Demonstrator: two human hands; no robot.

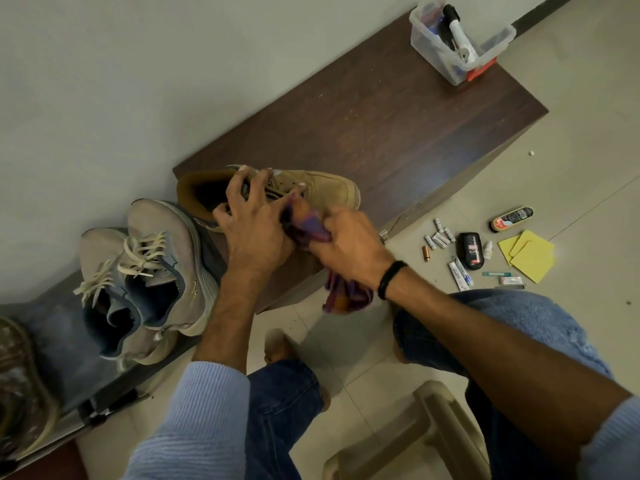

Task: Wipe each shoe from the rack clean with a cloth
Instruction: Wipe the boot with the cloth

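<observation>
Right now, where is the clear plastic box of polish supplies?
In the head view the clear plastic box sits at the top right, on the far end of the dark wooden cabinet, well beyond the tan shoe being wiped.

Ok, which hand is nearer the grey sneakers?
Left. The left hand steadies the tan shoe beside the grey sneakers; the right hand, gripping the cloth, is farther away.
</observation>
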